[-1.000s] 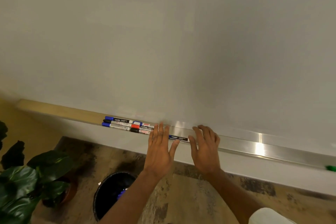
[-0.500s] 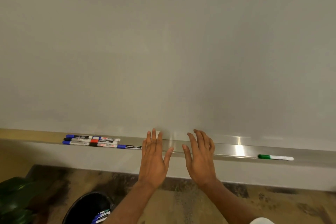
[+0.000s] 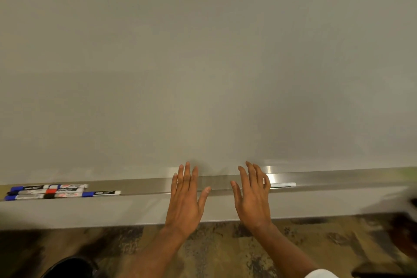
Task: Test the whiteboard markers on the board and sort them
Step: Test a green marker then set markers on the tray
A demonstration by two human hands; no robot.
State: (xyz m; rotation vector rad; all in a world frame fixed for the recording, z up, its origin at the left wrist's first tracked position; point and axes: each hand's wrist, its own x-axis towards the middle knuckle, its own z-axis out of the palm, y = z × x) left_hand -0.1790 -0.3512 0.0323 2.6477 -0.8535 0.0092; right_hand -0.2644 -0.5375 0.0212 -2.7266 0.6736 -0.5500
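Neatly, slim cylindrical markers (image 3: 61,192) line the shiny metal tray (image 3: 338,178).

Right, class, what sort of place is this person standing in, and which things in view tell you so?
Probably a classroom, office or meeting room. A large whiteboard fills the wall ahead, a metal tray runs along its bottom edge, and a cluster of markers lies on that tray at the left.

Close head-worn view, downward onto whiteboard (image 3: 207,63)
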